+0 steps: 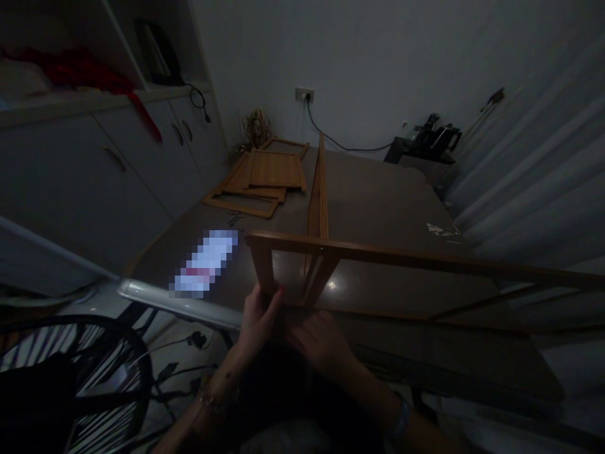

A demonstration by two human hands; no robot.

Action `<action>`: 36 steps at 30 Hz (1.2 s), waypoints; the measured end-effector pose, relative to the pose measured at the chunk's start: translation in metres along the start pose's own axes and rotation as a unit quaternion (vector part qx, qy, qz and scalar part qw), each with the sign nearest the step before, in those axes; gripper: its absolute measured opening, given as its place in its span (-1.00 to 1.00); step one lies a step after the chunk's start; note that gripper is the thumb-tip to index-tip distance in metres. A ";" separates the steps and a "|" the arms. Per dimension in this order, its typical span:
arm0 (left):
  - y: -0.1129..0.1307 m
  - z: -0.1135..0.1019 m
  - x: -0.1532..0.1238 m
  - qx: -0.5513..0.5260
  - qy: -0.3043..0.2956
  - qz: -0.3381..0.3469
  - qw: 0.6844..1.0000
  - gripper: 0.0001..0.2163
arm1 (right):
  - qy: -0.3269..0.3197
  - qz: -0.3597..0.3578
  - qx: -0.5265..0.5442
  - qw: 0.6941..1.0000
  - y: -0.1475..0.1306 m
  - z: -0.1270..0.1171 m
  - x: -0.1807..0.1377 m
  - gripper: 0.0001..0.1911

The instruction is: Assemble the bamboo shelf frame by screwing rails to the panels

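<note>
We held the wooden frame (416, 258) along the tabletop's (373, 189) near side, left hand (258, 318) curled around its end bar (263, 266); the right hand's (324, 343) grip was indiscernible. Uneven support could have caused tipping.

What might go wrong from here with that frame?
1. The wooden frame extends far right of the left hand and right hand, so its far end could dip or swing.
2. Small pieces lie on the table; a bump might scatter them.
3. Light is dim, so a misalignment could go unnoticed.
</note>
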State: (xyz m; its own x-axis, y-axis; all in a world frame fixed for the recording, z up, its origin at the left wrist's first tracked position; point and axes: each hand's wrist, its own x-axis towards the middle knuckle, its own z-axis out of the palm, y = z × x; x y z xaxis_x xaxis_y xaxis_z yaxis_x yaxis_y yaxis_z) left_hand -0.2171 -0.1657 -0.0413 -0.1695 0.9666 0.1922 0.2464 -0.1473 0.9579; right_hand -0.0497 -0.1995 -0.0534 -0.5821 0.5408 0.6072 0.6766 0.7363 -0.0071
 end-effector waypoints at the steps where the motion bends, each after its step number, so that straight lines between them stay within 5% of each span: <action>1: 0.000 0.000 0.000 0.005 0.001 -0.001 1.000 -0.78 | 0.002 0.005 0.007 1.000 -0.001 0.001 -0.001 -0.79; 8: 0.006 0.000 0.001 0.031 -0.001 0.006 1.000 -0.80 | -0.013 -0.033 0.043 0.998 -0.010 0.001 -0.006 -0.71; 12: 0.008 -0.002 0.001 0.038 -0.006 0.011 0.999 -0.81 | 0.017 -0.050 0.108 0.993 -0.012 -0.022 -0.009 -0.87; 16: 0.006 -0.007 0.006 0.040 -0.001 0.010 0.999 -0.78 | 0.133 0.071 0.050 0.987 -0.004 -0.059 -0.018 -0.93; 21: 0.008 -0.018 0.017 0.039 0.016 -0.004 0.999 -0.73 | 0.123 0.196 0.064 0.971 0.024 -0.090 -0.040 -0.77; 28: 0.013 -0.023 0.023 0.032 -0.001 -0.021 0.999 -0.75 | 0.101 0.343 0.122 0.926 0.057 -0.080 -0.060 -0.78; 36: 0.005 -0.017 0.032 0.027 -0.017 0.007 0.999 -0.71 | 0.066 0.405 0.186 0.893 0.071 -0.068 -0.062 -0.68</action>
State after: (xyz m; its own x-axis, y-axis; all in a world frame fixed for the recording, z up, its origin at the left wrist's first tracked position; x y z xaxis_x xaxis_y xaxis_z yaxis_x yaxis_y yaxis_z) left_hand -0.2374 -0.1394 -0.0265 -0.1327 0.9712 0.1979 0.3009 -0.1507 0.9417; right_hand 0.0652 -0.2086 -0.0377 0.1051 0.9229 0.3703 0.6401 0.2222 -0.7355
